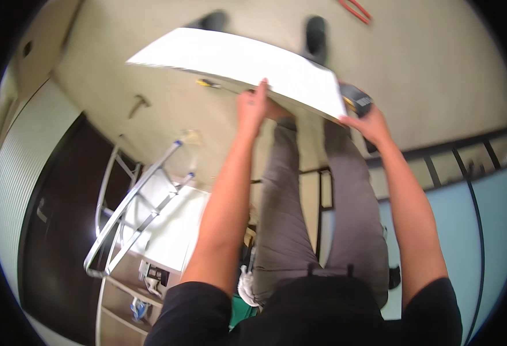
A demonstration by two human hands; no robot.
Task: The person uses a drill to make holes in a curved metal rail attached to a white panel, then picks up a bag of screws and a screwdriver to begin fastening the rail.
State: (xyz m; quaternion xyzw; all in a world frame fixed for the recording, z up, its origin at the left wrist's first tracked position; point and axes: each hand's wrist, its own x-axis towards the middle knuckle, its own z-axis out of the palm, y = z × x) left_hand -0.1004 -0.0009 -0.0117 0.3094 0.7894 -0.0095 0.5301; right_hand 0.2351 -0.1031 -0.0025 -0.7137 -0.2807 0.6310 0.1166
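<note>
A long white panel spans the space between my hands above the floor, tilted down toward the right. My left hand grips its near edge about midway, thumb laid on the white face and the other fingers underneath. My right hand is closed at the panel's right end, the thumb against its corner. In that same hand is a dark tool with yellow trim; its kind is mostly hidden by the hand and the panel. Below the left part of the panel, a screwdriver with a yellow-and-black handle lies on the floor.
A hammer lies on the floor at left, near an aluminium stepladder. A red-handled tool lies at the far right. Dark footwear shows beyond the panel. A black frame stands at right, a dark door at left.
</note>
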